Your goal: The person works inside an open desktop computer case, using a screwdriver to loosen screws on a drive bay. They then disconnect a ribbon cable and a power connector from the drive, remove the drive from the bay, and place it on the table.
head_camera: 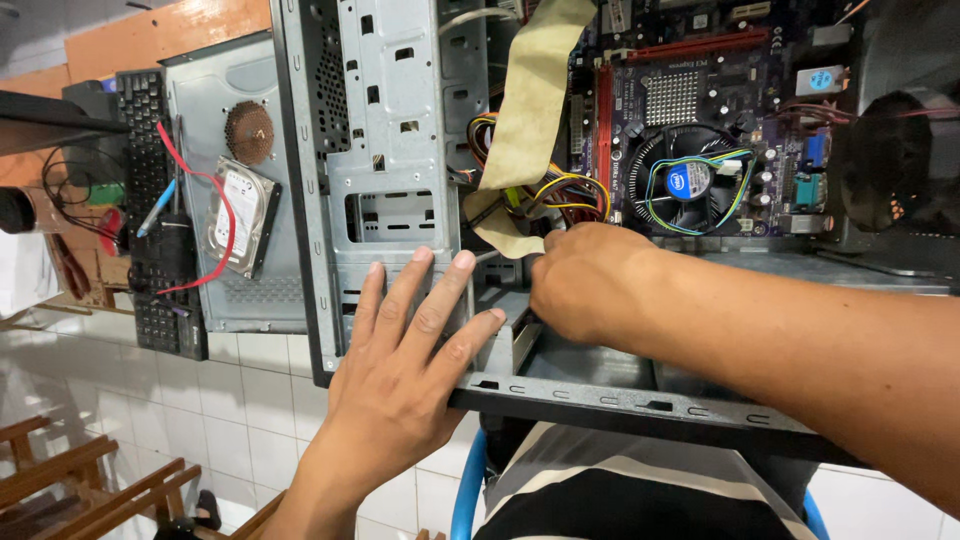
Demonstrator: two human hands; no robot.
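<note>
- Left hand spread flat, fingers splayed, pressing on the metal drive cage of the open computer case.
- Right hand curled, reaching inside beside the beige ribbon cable; fingertips hidden, grasp impossible to tell.
- White tiled floor below, wooden furniture at lower left.
- Removed side panel nearby, carrying a hard drive and red cable; black keyboard beside it.
- Inside the case: motherboard, round cooler fan, coloured wires.

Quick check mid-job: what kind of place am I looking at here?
Likely a small computer repair spot at home or in a shop: an opened computer case with its motherboard exposed, a loose hard drive, a keyboard, white tiled floor.
</note>
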